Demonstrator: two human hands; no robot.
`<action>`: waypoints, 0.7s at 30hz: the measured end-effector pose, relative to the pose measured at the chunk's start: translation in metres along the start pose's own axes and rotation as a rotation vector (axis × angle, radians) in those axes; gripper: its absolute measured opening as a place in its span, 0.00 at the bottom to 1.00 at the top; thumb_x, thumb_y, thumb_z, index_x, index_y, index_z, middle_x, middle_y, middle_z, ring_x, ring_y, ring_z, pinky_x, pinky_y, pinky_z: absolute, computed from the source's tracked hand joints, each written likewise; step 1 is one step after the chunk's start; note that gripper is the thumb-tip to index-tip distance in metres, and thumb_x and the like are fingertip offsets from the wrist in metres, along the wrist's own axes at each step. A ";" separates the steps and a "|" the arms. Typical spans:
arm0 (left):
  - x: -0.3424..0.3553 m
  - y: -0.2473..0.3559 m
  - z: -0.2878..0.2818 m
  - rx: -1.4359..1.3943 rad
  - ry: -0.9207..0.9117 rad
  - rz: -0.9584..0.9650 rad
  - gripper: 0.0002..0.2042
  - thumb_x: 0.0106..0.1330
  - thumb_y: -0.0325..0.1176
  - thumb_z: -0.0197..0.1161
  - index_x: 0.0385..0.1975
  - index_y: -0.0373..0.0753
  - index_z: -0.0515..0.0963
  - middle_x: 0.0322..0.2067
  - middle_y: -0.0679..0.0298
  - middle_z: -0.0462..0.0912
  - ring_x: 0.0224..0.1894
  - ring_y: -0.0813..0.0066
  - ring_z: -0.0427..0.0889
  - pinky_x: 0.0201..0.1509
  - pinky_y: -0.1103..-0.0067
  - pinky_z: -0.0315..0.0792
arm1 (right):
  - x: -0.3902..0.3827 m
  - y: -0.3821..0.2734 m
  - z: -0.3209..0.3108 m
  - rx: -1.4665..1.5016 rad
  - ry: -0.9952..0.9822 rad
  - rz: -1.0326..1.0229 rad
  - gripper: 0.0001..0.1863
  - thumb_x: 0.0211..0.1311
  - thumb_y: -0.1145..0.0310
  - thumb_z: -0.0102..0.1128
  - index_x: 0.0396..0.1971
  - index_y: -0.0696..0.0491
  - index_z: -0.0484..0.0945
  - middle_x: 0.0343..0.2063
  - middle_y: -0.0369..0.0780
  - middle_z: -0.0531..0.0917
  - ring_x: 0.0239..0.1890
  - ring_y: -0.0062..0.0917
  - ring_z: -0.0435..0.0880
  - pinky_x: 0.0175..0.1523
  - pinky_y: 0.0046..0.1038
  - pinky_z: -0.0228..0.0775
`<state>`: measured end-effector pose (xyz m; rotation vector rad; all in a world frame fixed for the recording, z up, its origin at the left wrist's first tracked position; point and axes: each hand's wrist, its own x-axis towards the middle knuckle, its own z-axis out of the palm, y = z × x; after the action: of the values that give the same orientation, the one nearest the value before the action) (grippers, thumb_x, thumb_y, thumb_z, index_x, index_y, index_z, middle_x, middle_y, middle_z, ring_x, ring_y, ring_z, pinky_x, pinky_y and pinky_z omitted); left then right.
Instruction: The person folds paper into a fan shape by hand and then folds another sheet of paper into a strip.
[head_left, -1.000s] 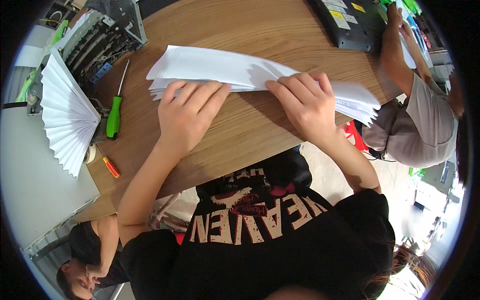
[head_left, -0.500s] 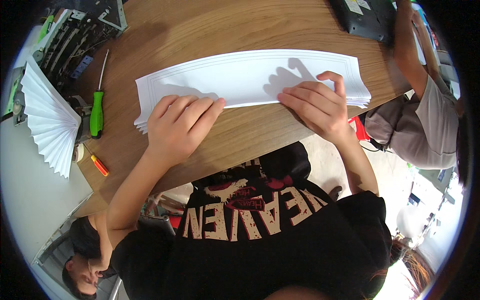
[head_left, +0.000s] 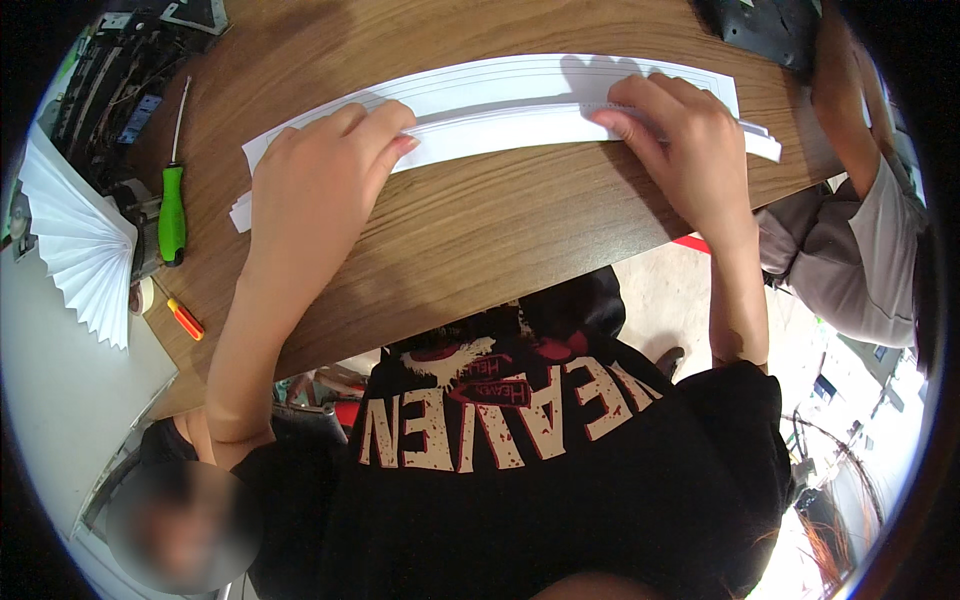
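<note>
A long white paper sheet (head_left: 520, 95), partly folded into narrow pleats, is laid across a wooden table (head_left: 470, 220), its length running from the left side to the right, slightly bowed by the lens. The left hand (head_left: 320, 175) is pressed flat on the left part of the sheet, fingers stretched together and pointing toward the middle, with the fingertips (head_left: 400, 135) resting on the raised fold. The right hand (head_left: 680, 140) is laid on the right part, fingers curled lightly over the same fold, pinning it down; nothing is gripped in either hand. The near edge of the folded strip is kept well back from the table's front edge, so a broad band of bare wood is left between the paper and the person's body. The right end of the sheet is seen near the table's right edge, where another person's arm (head_left: 850, 110) is rested. To the left, a green-handled screwdriver (head_left: 173, 205) is placed well apart from the sheet, with a small orange tool (head_left: 185, 319) nearer the front edge and a finished white paper fan (head_left: 75, 245) spread beyond the table's left edge. Dark equipment (head_left: 110, 90) is crowded at the far left corner.
</note>
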<state>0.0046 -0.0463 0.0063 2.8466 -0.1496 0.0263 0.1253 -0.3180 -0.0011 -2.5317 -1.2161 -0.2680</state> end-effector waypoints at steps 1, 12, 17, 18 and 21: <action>0.001 0.000 0.001 -0.004 -0.036 -0.045 0.06 0.68 0.35 0.59 0.38 0.42 0.78 0.32 0.56 0.81 0.34 0.53 0.80 0.38 0.68 0.71 | 0.001 0.005 0.000 0.072 -0.056 0.043 0.16 0.60 0.50 0.64 0.31 0.49 0.81 0.22 0.38 0.82 0.26 0.36 0.83 0.32 0.34 0.73; 0.003 -0.008 0.011 -0.131 0.114 0.020 0.09 0.66 0.40 0.61 0.35 0.41 0.76 0.29 0.60 0.81 0.30 0.57 0.80 0.33 0.69 0.71 | 0.004 0.012 0.005 0.164 -0.135 0.071 0.16 0.58 0.55 0.68 0.31 0.53 0.79 0.24 0.39 0.82 0.25 0.33 0.81 0.34 0.28 0.71; 0.003 -0.010 0.012 -0.146 0.118 0.052 0.09 0.66 0.39 0.62 0.35 0.41 0.76 0.29 0.60 0.81 0.30 0.57 0.79 0.33 0.69 0.71 | 0.005 0.007 0.005 0.226 -0.097 0.065 0.16 0.56 0.58 0.71 0.31 0.55 0.78 0.24 0.39 0.81 0.25 0.32 0.80 0.33 0.27 0.71; 0.002 -0.010 0.013 -0.148 0.128 0.052 0.08 0.66 0.39 0.62 0.35 0.42 0.77 0.28 0.60 0.80 0.30 0.57 0.79 0.33 0.69 0.71 | 0.004 0.009 0.006 0.225 -0.099 0.067 0.16 0.56 0.58 0.71 0.31 0.55 0.78 0.24 0.39 0.81 0.25 0.32 0.80 0.33 0.27 0.71; -0.001 -0.007 0.014 -0.121 0.138 0.043 0.08 0.65 0.39 0.63 0.35 0.43 0.77 0.28 0.61 0.79 0.29 0.58 0.79 0.32 0.70 0.70 | 0.000 0.010 0.009 0.225 -0.076 0.029 0.16 0.54 0.60 0.72 0.31 0.55 0.79 0.27 0.39 0.81 0.27 0.32 0.81 0.32 0.27 0.71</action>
<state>0.0045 -0.0432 -0.0089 2.7100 -0.1763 0.2143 0.1331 -0.3208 -0.0116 -2.3813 -1.1650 -0.0263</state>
